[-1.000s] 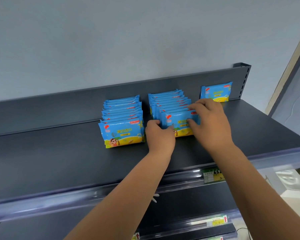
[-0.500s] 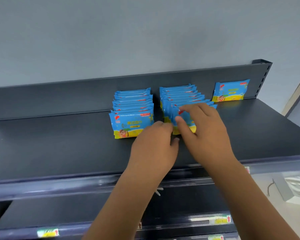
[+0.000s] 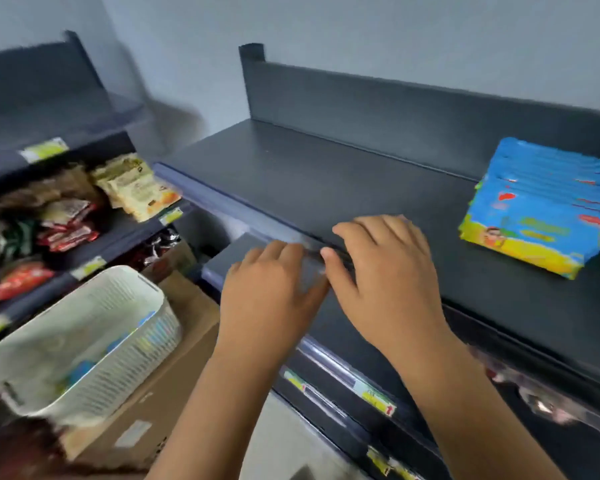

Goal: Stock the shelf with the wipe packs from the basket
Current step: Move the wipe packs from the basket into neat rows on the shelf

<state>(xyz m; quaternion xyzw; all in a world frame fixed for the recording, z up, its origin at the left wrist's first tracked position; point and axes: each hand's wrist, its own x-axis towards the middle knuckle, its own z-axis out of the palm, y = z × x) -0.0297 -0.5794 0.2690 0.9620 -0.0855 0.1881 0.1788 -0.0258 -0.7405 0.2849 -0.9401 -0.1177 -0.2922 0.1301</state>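
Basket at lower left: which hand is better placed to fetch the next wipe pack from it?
Left, probably. The left hand is open, empty and nearer the basket. The right hand, also empty, is over the shelf edge, toward the stocked wipe packs, and would have to cross over.

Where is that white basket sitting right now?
In the head view, the white basket is at lower left, resting on a cardboard box, left of the person's left hand.

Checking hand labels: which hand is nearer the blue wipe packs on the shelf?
The right hand, open at the shelf edge; the left hand lies beyond it, toward the basket.
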